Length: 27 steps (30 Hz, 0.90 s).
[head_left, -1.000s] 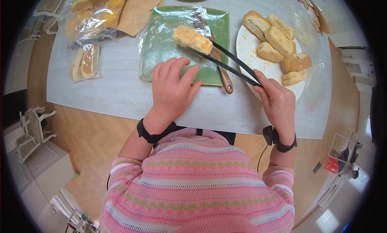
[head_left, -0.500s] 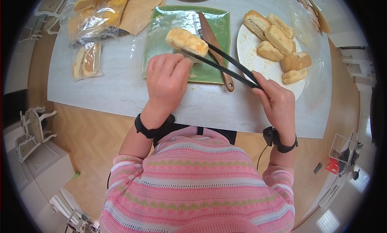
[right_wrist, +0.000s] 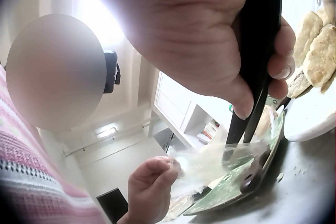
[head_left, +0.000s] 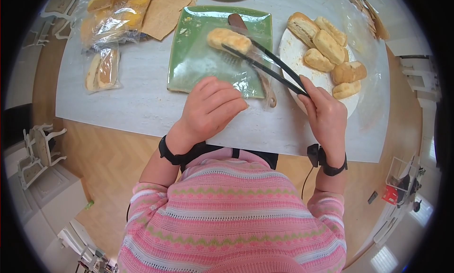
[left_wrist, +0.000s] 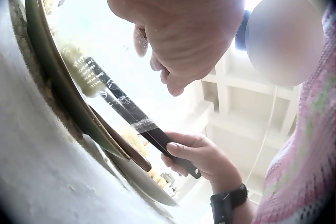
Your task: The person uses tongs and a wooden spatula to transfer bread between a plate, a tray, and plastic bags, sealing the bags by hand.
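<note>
- Left hand: thumb and fingers pinching the clear bag; drawn nearer the body than half a second ago, film now stretched over the plate's near edge.
- Right hand: gripping black tongs.
- Bread roll: one, between the tong tips, above the green plate; apparently inside the bag, suggesting the film is now further over it.
- Knife: across the green plate, partly behind film.
- White plate: just beside, bearing more rolls.
</note>
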Tool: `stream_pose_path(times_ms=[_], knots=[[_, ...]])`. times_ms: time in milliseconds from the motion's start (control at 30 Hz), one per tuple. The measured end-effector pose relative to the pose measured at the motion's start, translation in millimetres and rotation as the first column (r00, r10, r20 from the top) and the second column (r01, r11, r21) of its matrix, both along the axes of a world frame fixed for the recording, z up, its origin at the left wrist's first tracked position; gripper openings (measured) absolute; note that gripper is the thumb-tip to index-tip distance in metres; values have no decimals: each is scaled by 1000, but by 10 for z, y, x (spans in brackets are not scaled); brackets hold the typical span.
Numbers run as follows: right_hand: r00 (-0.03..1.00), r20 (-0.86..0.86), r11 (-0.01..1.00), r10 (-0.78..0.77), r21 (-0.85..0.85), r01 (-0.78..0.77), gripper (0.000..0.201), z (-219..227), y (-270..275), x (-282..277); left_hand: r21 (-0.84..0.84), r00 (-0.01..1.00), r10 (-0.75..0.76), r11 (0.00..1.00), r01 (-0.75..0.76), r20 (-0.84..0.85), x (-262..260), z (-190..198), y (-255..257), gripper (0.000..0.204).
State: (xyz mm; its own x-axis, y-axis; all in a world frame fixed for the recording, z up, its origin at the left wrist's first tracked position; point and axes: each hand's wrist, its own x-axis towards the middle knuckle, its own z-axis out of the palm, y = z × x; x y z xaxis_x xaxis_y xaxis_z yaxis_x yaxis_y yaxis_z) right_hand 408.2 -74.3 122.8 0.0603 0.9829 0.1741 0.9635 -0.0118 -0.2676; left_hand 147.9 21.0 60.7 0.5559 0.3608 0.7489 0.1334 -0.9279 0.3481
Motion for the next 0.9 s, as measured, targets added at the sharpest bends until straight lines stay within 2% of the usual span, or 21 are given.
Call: stream_pose_path(times_ms=[100, 300, 533, 633, 700, 733, 800, 900], knots=[[1000, 21, 997, 12, 80, -14, 35, -63, 18, 40, -22, 1000, -3, 1000, 4, 23, 15, -27, 3, 21], [1000, -19, 999, -10, 37, 11, 34, -57, 23, 19, -29, 999, 26, 999, -25, 40, 24, -25, 26, 21], [994, -112, 998, 8, 68, 0, 34, -47, 3, 86, -31, 998, 52, 998, -51, 37, 7, -32, 52, 23], [991, -131, 999, -3, 53, 10, 34, 22, -44, 133, -38, 998, 53, 998, -52, 36, -1, -29, 56, 23], [984, -169, 997, -64, -52, 56, 34, 86, -84, 168, -44, 998, 55, 998, -54, 33, -12, -29, 57, 23], [983, -169, 997, -65, -52, 57, 34, 113, -100, 183, -50, 998, 57, 997, -56, 30, -15, -28, 59, 23], [993, -106, 992, -53, -120, 40, 35, 150, -130, 201, -47, 998, 61, 997, -59, 31, -16, -25, 62, 23], [997, -61, 994, -45, -98, 39, 36, 136, -144, 163, -43, 997, 68, 997, -67, 31, -19, -34, 67, 23]])
